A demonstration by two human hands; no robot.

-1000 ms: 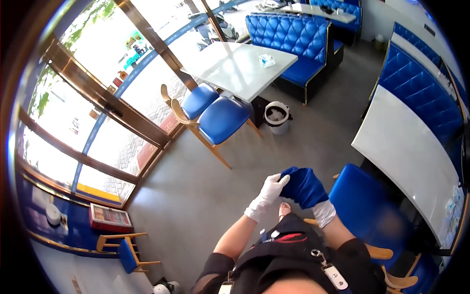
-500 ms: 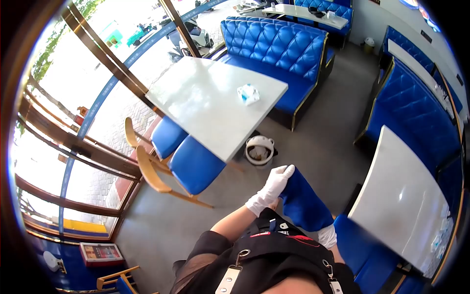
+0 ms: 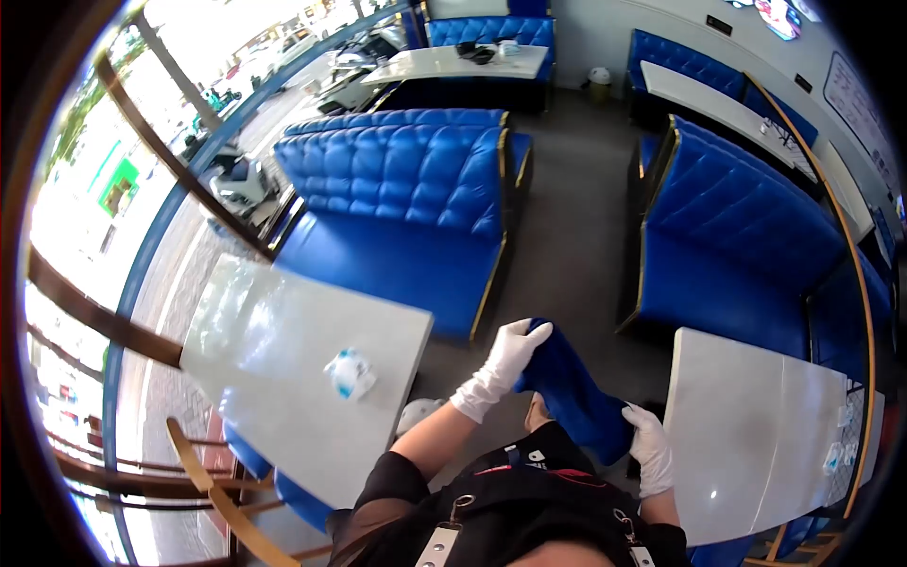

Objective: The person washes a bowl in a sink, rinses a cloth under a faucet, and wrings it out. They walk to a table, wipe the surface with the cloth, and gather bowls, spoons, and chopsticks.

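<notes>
Both my hands wear white gloves and hold a dark blue cloth (image 3: 574,392) between them, in front of my body. My left hand (image 3: 511,357) pinches its upper left end, fingers closed. At the lower right end, my right hand (image 3: 650,448) has its fingers closed on the cloth's edge. The cloth hangs slack and folded, slanting down from left to right. To the left is a pale table (image 3: 283,378) with a tissue pack (image 3: 350,374) on it. Another pale table (image 3: 756,435) stands close to my right hand.
Ahead, a grey floor aisle (image 3: 572,217) runs between a blue tufted bench (image 3: 397,180) and a blue booth seat (image 3: 737,283). A wooden chair (image 3: 222,501) is at lower left, beside the windows. A small bin (image 3: 599,83) stands at the far wall.
My view has moved forward along the aisle and turned toward the right. The left table now sits nearer, and my right hand shows more fully. Both hands still hold the cloth.
</notes>
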